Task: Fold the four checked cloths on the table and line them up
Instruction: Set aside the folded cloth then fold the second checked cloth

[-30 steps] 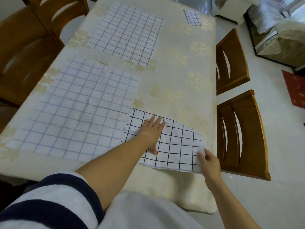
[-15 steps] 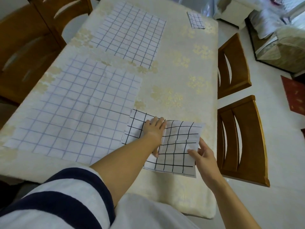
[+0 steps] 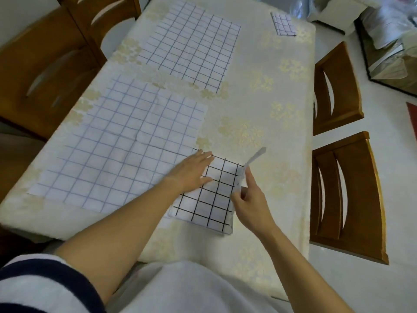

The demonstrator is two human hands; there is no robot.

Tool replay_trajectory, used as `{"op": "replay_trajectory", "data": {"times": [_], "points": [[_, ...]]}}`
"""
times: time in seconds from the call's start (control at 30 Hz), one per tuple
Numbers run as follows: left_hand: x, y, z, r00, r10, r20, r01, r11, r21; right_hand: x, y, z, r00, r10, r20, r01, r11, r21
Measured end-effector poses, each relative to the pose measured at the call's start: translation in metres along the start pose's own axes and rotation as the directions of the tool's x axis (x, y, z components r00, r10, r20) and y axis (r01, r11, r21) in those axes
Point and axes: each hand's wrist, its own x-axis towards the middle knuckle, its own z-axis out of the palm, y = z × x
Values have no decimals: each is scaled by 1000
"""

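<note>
A white cloth with black checks (image 3: 209, 199) lies near the table's front edge. My left hand (image 3: 191, 171) presses flat on its left part, fingers straight. My right hand (image 3: 250, 199) pinches the cloth's right edge and holds it lifted upright above the lower layer. A large pale cloth with blue checks (image 3: 121, 145) lies spread flat to the left, its corner touching the black-checked one. Another spread checked cloth (image 3: 191, 46) lies farther back. A small folded checked cloth (image 3: 283, 24) sits at the far right corner.
The table wears a cream cloth with gold flowers (image 3: 259, 114). Two wooden chairs (image 3: 345, 195) stand close along the right side, and another wooden chair (image 3: 45, 71) on the left. Boxes and bags (image 3: 388, 37) lie on the floor at the far right.
My right hand has carried the cloth's right edge up and leftward, so the right half now stands upright. My left hand has slid a little to the left on the cloth.
</note>
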Motion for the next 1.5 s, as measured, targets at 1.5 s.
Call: {"op": "replay_trajectory", "data": {"times": [1.5], "points": [[40, 104, 12, 869, 290, 401, -493, 582, 647, 27, 96, 14, 984, 180, 2, -178, 976, -122]]}}
